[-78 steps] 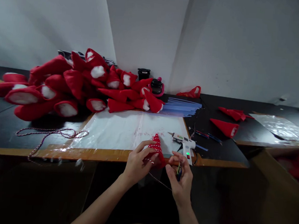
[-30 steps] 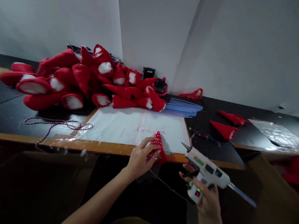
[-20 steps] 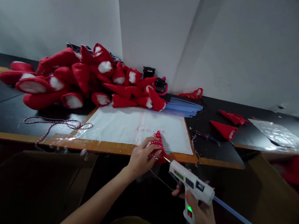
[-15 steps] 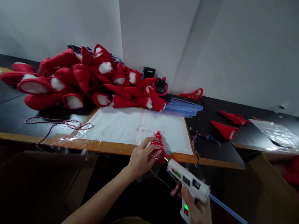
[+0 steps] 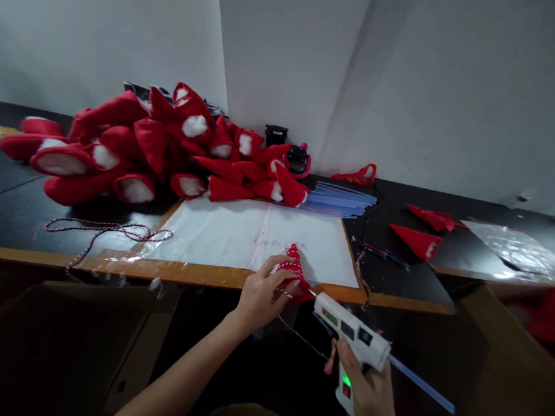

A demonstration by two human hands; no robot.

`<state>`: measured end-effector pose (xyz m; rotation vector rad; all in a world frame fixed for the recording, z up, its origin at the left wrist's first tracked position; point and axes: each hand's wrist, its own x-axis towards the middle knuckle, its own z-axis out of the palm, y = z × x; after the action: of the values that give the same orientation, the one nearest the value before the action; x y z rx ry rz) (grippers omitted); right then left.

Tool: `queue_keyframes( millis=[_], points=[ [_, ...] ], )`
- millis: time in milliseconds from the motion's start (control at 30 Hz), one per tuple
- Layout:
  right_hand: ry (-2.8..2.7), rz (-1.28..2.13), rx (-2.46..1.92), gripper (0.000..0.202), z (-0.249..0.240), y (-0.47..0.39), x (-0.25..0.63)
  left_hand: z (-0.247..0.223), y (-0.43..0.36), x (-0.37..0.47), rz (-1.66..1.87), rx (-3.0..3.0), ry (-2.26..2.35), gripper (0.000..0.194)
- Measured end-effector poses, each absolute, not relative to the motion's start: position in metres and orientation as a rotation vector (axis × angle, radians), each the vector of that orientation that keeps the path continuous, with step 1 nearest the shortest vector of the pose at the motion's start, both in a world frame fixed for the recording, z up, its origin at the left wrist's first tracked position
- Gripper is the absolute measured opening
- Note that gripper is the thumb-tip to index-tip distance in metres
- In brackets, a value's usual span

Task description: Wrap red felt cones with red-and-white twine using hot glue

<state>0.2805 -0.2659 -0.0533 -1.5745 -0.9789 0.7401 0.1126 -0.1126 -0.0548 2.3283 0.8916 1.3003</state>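
Note:
My left hand [image 5: 263,296] grips a small red cone [image 5: 296,267] wound with red-and-white cord, over the front edge of the white sheet [image 5: 217,235]. A loose length of cord [image 5: 302,335] hangs from it toward my right hand. My right hand [image 5: 369,388] is wrapped round the handle of a white glue gun [image 5: 352,329] with a green light. The gun's metal tip is at the lower right side of the cone; whether they touch is unclear. A clear glue stick [image 5: 422,384] sticks out of its back.
Stuffed red cones [image 5: 150,143] are heaped at the back left. Glue sticks [image 5: 340,200] lie behind the sheet, coiled cord [image 5: 107,227] to its left. More red cones [image 5: 414,242] and pens [image 5: 384,252] are on the right. Cardboard boxes [image 5: 492,340] stand below the table edge.
The glue gun and my right hand have shifted slightly, with the tip a little farther right and up. My left hand and the cone have barely moved.

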Motion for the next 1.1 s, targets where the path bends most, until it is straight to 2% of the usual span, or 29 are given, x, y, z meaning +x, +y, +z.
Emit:
queue_keyframes(
  millis=[233,400,567,667,800,1100],
  points=[
    [-0.756,0.747,-1.446,0.032,-0.057,-0.264,0.285,-0.054,-0.114,0.112,1.324,2.303,0.888,0.013],
    [-0.516,0.813,-1.355,0.045,-0.053,-0.221,0.305,-0.056,-0.114,0.11,1.352,2.261,0.915,0.014],
    [-0.576,0.756,-1.657,0.054,-0.052,-0.156,0.331,-0.057,-0.117,0.106,1.393,2.224,0.977,0.018],
    [-0.874,0.543,-1.937,0.064,-0.052,-0.133,0.345,-0.054,-0.119,0.105,1.398,2.198,1.011,0.017],
    [-1.029,0.308,-2.202,0.064,-0.053,-0.131,0.365,-0.051,-0.118,0.107,1.423,2.124,1.102,0.013],
    [-1.053,0.25,-2.589,0.08,-0.046,-0.132,0.393,-0.05,-0.114,0.107,1.375,2.146,1.082,0.012]
  ],
)
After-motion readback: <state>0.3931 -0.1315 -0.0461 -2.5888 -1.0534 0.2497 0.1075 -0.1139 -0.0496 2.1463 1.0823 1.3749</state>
